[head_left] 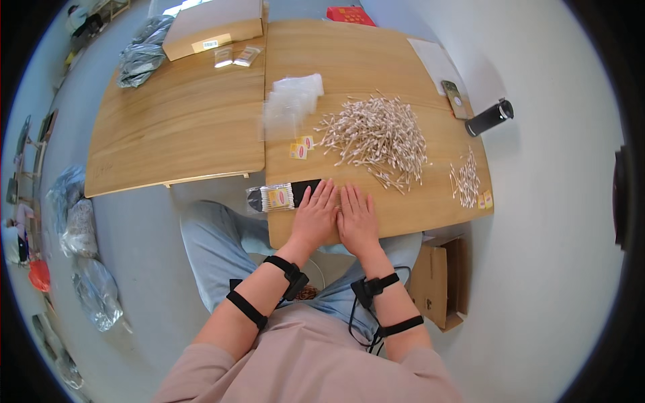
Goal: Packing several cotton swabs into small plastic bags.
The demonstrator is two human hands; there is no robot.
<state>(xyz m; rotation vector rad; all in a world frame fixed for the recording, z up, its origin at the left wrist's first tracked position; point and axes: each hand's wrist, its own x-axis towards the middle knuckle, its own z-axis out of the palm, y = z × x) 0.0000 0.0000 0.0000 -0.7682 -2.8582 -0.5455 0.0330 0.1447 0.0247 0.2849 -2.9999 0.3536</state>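
Both hands lie side by side at the table's front edge, fingers stretched forward. My left hand [314, 213] rests palm down, its fingertips over the end of a flat black strip [306, 191]. Close beside it, my right hand [359, 213] also lies flat, fingers slightly apart. Thin pale sticks seem to show in the gap between the hands, but the palms hide most of them. Left of my left hand, a clear packet of cotton swabs [276, 197] with a yellow label card lies on the black strip. Beyond my right hand spreads a large heap of loose cotton swabs [383, 138].
Clear plastic bags [290, 107] and small yellow cards [298, 151] lie left of the heap. A smaller swab pile [465, 181], a phone [453, 99] and a black bottle [489, 119] are at the right. A cardboard box [215, 30] stands far left; an open carton [437, 285] is below the table.
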